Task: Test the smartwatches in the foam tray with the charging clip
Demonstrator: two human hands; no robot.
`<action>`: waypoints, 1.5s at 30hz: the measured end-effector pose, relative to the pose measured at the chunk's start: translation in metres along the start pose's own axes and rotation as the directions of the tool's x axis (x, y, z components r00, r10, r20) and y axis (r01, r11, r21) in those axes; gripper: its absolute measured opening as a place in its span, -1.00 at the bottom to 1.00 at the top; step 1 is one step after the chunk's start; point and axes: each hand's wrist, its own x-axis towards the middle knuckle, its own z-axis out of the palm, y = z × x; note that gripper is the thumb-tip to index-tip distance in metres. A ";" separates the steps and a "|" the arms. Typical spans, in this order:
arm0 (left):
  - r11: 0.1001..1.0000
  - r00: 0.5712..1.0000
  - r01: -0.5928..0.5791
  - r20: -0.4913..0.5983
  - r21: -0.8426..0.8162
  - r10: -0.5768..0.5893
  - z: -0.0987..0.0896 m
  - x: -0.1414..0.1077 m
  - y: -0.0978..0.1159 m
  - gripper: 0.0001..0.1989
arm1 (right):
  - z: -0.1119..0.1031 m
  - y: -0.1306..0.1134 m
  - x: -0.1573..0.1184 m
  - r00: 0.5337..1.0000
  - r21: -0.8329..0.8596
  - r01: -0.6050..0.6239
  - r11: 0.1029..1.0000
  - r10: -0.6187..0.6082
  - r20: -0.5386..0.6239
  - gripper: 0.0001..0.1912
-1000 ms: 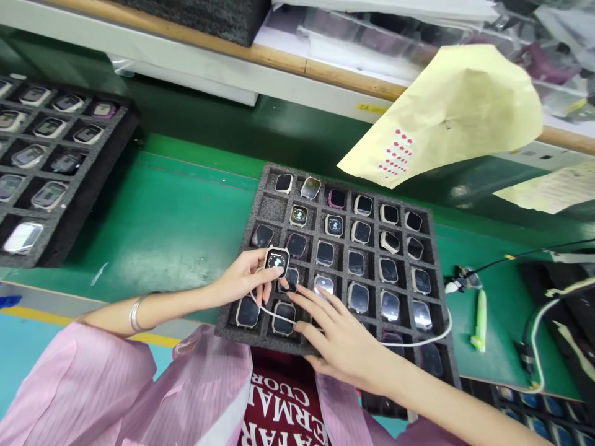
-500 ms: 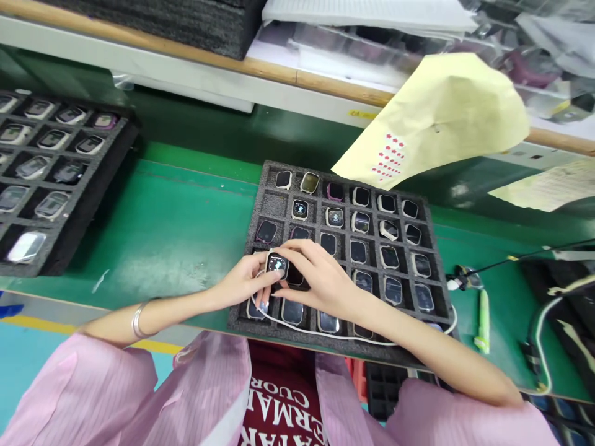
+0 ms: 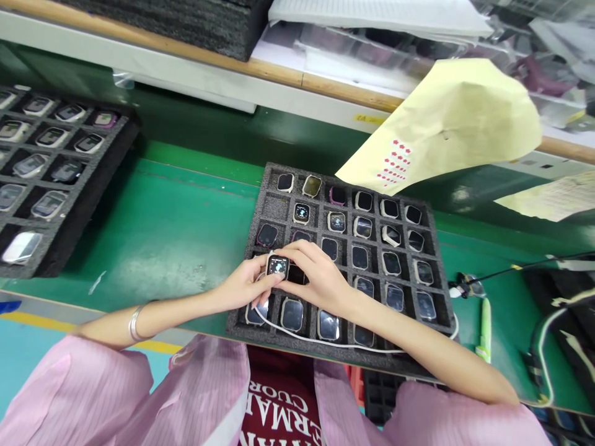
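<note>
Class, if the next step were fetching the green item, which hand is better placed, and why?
Right, probably: the right hand lies nearer the green item, while the left hand, farther off, holds the lit watch.

You've got 2 watch-filled foam trays (image 3: 275, 207) on your green bench (image 3: 162, 235). Middle one: 6 smartwatches (image 3: 363, 200) in the far row, 5 in the next. Plus 1 smartwatch (image 3: 278, 265) in your grip, 2 yellow sheets (image 3: 446, 130), 1 light-green pen-like tool (image 3: 485, 328).
</note>
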 end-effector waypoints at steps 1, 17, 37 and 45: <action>1.000 1.000 -0.013 -0.011 0.007 0.013 0.001 0.000 0.000 -0.59 | -0.004 -0.001 0.001 1.000 0.026 0.006 1.000 -0.006 0.013 -0.61; 0.998 0.999 -0.026 0.040 -0.057 0.028 0.000 0.004 -0.001 -0.71 | -0.014 0.061 0.079 0.991 -0.335 -0.100 0.937 0.063 -0.122 -0.71; 0.986 1.000 -0.016 0.024 -0.168 0.020 -0.005 0.007 -0.001 -0.60 | -0.035 0.011 0.024 0.999 0.100 0.024 0.995 -0.020 -0.041 -0.68; 0.999 1.000 -0.019 0.001 -0.034 0.019 -0.004 0.005 0.003 -0.67 | -0.012 0.003 0.010 0.979 -0.126 0.182 0.975 -0.168 0.120 -0.65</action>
